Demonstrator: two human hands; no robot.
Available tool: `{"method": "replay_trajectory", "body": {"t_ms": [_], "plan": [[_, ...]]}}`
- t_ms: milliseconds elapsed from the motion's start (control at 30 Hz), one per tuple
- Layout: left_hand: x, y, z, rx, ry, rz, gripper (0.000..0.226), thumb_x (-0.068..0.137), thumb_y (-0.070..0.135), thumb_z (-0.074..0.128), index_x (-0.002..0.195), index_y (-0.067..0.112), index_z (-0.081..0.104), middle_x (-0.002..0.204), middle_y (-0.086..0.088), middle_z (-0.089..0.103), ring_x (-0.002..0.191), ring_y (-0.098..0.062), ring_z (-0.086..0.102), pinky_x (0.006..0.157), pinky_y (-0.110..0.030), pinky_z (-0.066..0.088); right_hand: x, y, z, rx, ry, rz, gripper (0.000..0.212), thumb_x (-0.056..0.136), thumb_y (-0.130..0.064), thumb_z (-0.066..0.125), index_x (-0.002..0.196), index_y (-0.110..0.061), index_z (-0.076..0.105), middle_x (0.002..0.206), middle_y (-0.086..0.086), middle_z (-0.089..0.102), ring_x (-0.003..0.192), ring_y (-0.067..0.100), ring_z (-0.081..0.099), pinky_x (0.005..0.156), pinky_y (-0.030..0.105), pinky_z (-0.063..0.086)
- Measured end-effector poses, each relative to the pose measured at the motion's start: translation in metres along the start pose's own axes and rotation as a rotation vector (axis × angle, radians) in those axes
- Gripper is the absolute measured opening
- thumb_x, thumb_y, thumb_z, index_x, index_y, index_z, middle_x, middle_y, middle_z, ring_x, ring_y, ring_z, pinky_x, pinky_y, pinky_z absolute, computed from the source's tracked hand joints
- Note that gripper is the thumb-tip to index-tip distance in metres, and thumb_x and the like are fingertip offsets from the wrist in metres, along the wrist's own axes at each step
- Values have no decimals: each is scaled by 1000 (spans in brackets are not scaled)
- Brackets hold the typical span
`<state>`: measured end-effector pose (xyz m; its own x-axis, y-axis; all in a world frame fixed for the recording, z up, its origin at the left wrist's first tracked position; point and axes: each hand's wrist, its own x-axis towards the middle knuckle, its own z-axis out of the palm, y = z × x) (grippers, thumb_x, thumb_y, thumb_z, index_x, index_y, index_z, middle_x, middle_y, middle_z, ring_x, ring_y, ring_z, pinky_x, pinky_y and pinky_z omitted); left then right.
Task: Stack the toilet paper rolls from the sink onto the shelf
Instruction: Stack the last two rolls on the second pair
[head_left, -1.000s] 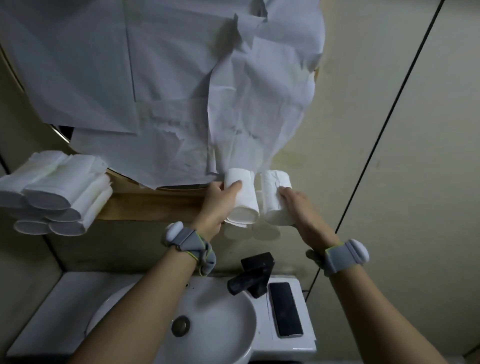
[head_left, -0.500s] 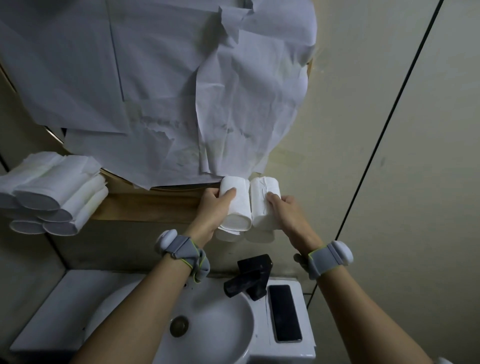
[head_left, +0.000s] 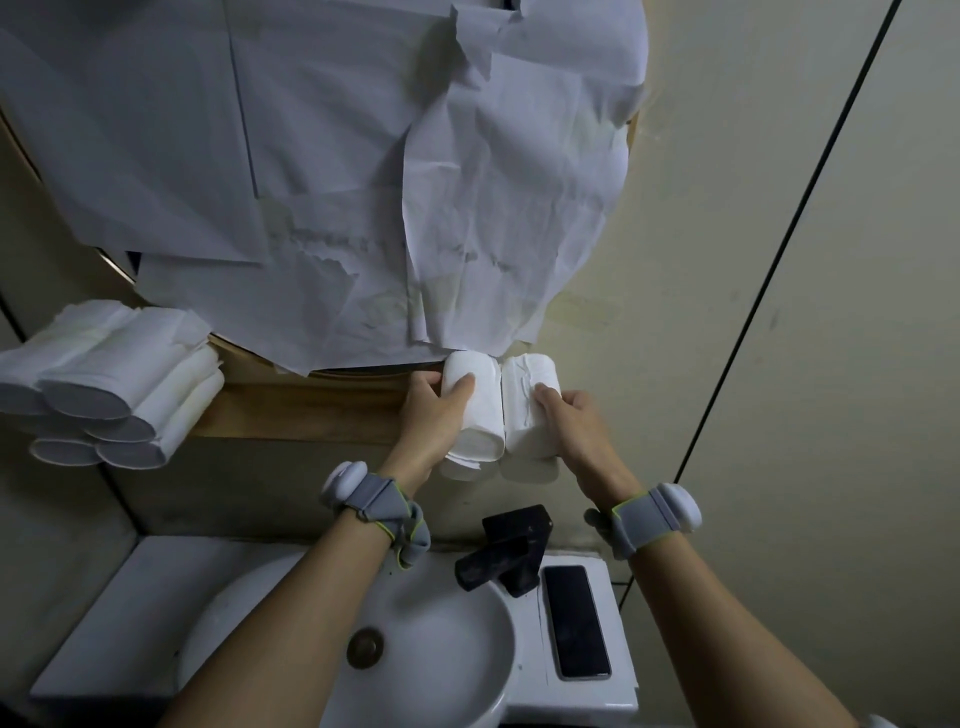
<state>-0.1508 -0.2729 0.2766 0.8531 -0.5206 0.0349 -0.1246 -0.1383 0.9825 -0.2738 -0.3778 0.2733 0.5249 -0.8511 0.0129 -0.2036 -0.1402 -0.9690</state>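
Two white toilet paper rolls lie side by side on top of two lower rolls on the wooden shelf (head_left: 291, 415), at its right end. My left hand (head_left: 434, 415) grips the upper left roll (head_left: 480, 410). My right hand (head_left: 576, 423) presses on the upper right roll (head_left: 524, 410), fingers wrapped around its right side. The lower rolls (head_left: 527, 470) show only as edges beneath. A stack of several rolls (head_left: 111, 384) lies at the shelf's left end. The white sink (head_left: 441, 639) below holds no rolls.
A black faucet (head_left: 506, 551) stands behind the basin and a dark phone (head_left: 574, 629) lies on the sink's right ledge. Crumpled paper sheets (head_left: 363, 171) cover the round mirror above the shelf. Beige wall panels fill the right side.
Both hands pushed the two upper rolls together; the gap between them has closed and they now sit squarely over the lower pair.
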Motion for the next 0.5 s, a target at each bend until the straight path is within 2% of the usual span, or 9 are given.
{"method": "replay_trajectory", "body": {"t_ms": [67, 133, 233, 300, 400, 467, 500], "plan": [[-1, -1, 0, 29, 9, 8, 48, 92, 40, 60, 127, 10, 47, 111, -4, 57, 96, -22, 57, 77, -32, 48, 1, 4, 2, -17, 17, -15, 31, 93, -41, 54, 96, -10, 56, 85, -1, 56, 74, 16, 52, 55, 27, 37], [-1, -3, -1, 52, -11, 10, 50, 92, 42, 59, 129, 11, 45, 114, -5, 57, 98, -23, 58, 78, -34, 49, -1, 4, 2, -54, 36, -26, 34, 93, -41, 54, 105, -9, 57, 90, -2, 58, 76, 14, 54, 58, 28, 37], [-1, -7, -2, 31, -40, 15, 49, 94, 45, 55, 131, 13, 46, 119, -6, 58, 101, -23, 58, 79, -34, 49, -1, 7, 4, -71, 57, -50, 30, 92, -41, 52, 98, -11, 55, 81, -5, 52, 77, 17, 50, 59, 28, 36], [-3, -11, -5, -19, -68, 42, 50, 96, 48, 51, 133, 15, 48, 122, -3, 58, 105, -19, 56, 80, -30, 45, -3, 9, 5, -60, 54, -79, 32, 90, -45, 50, 95, -14, 54, 83, -6, 53, 80, 19, 51, 62, 29, 38], [-14, -19, -15, -71, -179, 126, 54, 97, 53, 45, 142, 22, 44, 131, 9, 53, 114, -6, 51, 78, -15, 39, -7, 8, 2, -11, 4, -124, 33, 97, -44, 48, 108, -15, 61, 101, -3, 64, 91, 17, 59, 78, 29, 48], [-22, -25, -21, -64, -286, 175, 54, 97, 50, 46, 146, 29, 35, 132, 21, 47, 110, 12, 49, 78, -4, 40, -10, 7, 0, 79, -45, -126, 21, 104, -35, 46, 113, -21, 59, 102, -14, 61, 90, 1, 59, 76, 11, 47], [-25, -27, -24, -61, -336, 190, 54, 97, 46, 48, 147, 32, 32, 131, 25, 45, 105, 21, 49, 78, 0, 41, -12, 6, 1, 124, -67, -110, 20, 105, -34, 45, 116, -23, 58, 103, -19, 59, 91, -3, 58, 74, 7, 45]]}}
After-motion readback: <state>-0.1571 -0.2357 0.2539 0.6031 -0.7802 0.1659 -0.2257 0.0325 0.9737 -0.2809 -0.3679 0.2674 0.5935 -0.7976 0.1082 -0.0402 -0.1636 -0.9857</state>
